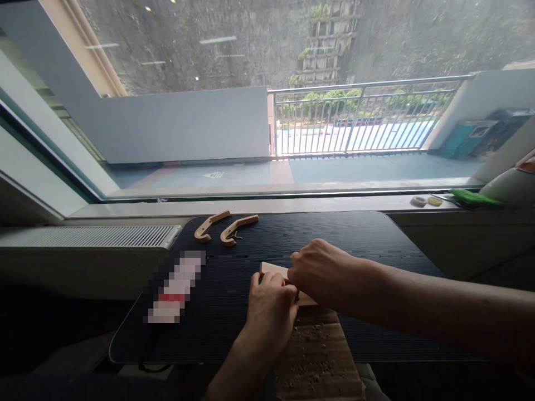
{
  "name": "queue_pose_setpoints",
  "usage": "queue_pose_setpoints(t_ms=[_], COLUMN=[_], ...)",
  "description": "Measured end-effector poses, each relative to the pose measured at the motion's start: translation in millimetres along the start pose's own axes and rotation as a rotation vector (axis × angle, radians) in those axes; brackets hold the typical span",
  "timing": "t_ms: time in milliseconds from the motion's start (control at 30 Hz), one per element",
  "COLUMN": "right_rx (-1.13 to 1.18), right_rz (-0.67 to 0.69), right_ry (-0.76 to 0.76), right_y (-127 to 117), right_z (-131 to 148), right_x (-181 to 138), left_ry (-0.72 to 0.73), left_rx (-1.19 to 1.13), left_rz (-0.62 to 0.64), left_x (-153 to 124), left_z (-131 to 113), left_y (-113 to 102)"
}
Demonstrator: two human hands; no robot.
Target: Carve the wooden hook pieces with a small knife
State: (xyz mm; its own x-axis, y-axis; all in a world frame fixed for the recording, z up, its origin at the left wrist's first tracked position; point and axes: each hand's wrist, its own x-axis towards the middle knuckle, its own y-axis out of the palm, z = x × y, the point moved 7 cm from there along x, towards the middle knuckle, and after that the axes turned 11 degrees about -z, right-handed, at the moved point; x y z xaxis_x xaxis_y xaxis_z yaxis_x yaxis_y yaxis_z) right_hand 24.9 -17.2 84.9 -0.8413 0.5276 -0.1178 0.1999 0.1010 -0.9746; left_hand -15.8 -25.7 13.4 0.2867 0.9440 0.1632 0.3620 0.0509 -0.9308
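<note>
A pale wooden board (272, 269) lies on the dark table (343, 245), partly on a sheet of brown cardboard (320, 351) strewn with wood shavings. My left hand (270, 306) is closed and presses on the board's near side. My right hand (321, 273) is closed over the board's middle; what its fingers pinch is hidden. Two wooden hooks (225, 225) lie side by side at the table's far edge, apart from both hands.
A blurred-out flat object (175, 287) lies left of my hands. A white radiator grille (87, 236) adjoins the table's left. On the window sill at the right sit small rolls of tape (424, 201) and a green cloth (474, 197). A big window is ahead.
</note>
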Motion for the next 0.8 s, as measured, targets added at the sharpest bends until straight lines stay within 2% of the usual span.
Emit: queue_pose_setpoints(t_ms=[233, 433, 567, 800], right_rx=[0.016, 0.051, 0.060, 0.076], right_rz=[0.053, -0.016, -0.012, -0.011], right_ry=[0.045, 0.012, -0.003, 0.027], right_y=[-1.1, -18.8, -16.0, -11.0], right_z=[1.0, 4.6, 6.2, 0.8], right_x=[-2.4, -3.1, -1.0, -1.7], left_ry=[-0.002, 0.016, 0.002, 0.015], left_rx=[0.014, 0.015, 0.012, -0.006], left_rz=[0.028, -0.031, -0.005, -0.036], left_x=[0.1, -0.2, -0.3, -1.5], left_z=[-0.7, -3.2, -2.8, 1.3], left_y=[0.4, -3.9, -3.4, 0.5])
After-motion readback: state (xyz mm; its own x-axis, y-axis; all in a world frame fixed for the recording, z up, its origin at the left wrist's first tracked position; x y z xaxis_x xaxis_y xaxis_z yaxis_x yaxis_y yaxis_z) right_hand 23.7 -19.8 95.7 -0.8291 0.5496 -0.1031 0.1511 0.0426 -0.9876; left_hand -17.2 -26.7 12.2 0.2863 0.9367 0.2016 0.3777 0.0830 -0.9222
